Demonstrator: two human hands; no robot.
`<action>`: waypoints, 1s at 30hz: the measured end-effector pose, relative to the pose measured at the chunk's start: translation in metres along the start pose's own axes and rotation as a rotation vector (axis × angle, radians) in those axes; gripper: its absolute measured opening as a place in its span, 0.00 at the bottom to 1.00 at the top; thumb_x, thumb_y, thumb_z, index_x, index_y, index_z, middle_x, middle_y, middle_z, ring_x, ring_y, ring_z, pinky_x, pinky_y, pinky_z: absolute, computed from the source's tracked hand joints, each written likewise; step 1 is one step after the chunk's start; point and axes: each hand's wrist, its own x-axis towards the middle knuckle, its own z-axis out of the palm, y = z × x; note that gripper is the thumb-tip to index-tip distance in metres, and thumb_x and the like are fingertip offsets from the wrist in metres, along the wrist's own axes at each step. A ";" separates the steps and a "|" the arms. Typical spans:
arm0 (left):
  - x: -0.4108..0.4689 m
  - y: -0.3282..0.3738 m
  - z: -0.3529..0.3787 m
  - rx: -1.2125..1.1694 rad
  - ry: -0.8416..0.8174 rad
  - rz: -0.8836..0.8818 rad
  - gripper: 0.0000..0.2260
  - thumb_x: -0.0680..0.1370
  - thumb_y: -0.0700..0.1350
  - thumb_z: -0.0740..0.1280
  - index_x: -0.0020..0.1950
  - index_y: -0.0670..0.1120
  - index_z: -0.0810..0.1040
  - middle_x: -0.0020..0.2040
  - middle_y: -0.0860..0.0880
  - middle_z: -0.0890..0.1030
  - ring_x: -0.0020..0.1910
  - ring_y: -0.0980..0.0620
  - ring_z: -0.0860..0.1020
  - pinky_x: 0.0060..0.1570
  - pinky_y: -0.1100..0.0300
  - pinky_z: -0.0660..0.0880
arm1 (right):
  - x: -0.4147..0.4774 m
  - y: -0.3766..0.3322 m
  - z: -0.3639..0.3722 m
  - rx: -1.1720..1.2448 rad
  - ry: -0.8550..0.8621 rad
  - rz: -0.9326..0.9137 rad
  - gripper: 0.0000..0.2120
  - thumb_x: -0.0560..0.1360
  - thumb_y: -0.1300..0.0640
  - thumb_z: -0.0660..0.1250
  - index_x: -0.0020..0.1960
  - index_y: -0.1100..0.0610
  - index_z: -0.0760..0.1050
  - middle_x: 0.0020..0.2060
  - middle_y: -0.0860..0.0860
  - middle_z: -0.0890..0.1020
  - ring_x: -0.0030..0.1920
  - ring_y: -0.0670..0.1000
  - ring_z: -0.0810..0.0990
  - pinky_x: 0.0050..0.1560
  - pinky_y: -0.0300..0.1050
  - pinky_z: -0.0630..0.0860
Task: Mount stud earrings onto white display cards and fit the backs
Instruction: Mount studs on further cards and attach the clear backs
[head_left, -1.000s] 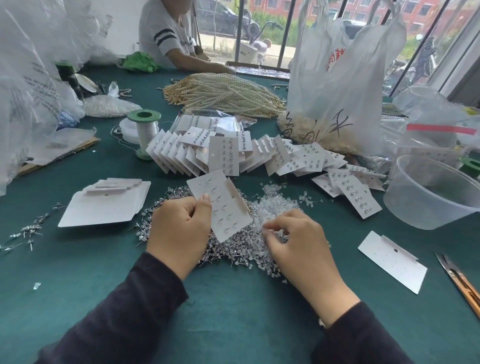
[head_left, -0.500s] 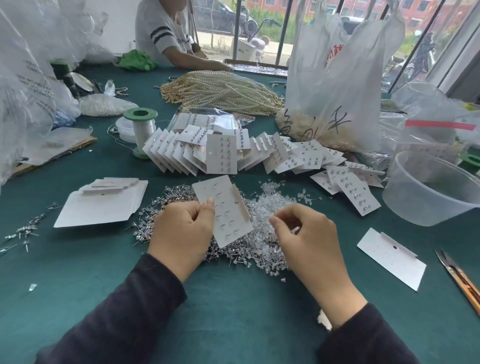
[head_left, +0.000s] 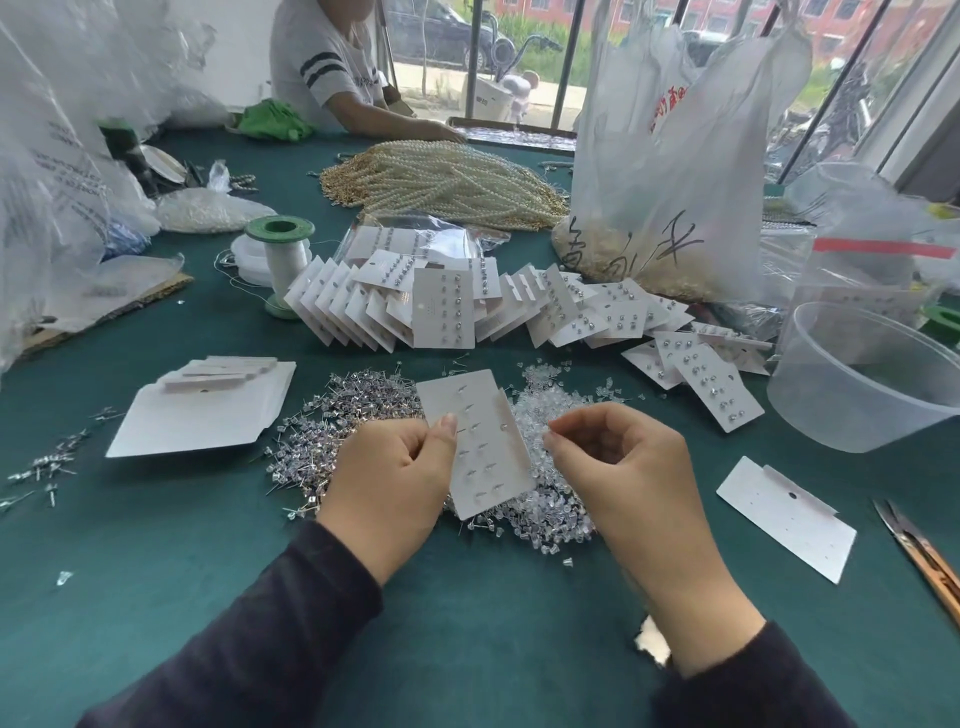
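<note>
Left of centre on the green-covered table, toward its near edge, lies a heap of small silver metal stud earrings. Above it my left hand grips the thin white paper display card by its left edge, thumb on the face turned up, where stud posts poke through. The card is light and bends easily, so I judge a hold close beside the posts best. My right hand is curled, thumb and forefinger pinched just beside the card's right edge. I judge they hold one tiny clear plastic back, slippery and too small to make out. Below spreads the heap of clear backs.
</note>
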 end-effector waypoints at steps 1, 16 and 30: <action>-0.001 0.000 0.001 0.000 -0.008 0.017 0.22 0.78 0.46 0.60 0.27 0.35 0.67 0.25 0.39 0.69 0.26 0.46 0.68 0.29 0.52 0.66 | -0.002 -0.003 0.001 0.045 -0.002 -0.024 0.08 0.69 0.65 0.72 0.36 0.53 0.80 0.30 0.46 0.82 0.30 0.41 0.78 0.33 0.30 0.71; -0.009 0.003 0.010 0.110 0.022 0.273 0.20 0.73 0.50 0.55 0.23 0.44 0.64 0.19 0.46 0.67 0.21 0.52 0.63 0.25 0.58 0.61 | -0.017 -0.010 0.028 -0.086 0.017 -0.279 0.07 0.69 0.66 0.72 0.38 0.54 0.82 0.36 0.44 0.79 0.39 0.45 0.78 0.40 0.36 0.74; -0.011 0.003 0.009 0.139 0.055 0.322 0.19 0.73 0.46 0.58 0.22 0.52 0.59 0.18 0.57 0.59 0.25 0.56 0.69 0.24 0.69 0.59 | -0.023 -0.005 0.037 -0.102 0.043 -0.293 0.05 0.68 0.66 0.71 0.37 0.58 0.82 0.35 0.45 0.79 0.38 0.45 0.79 0.41 0.39 0.75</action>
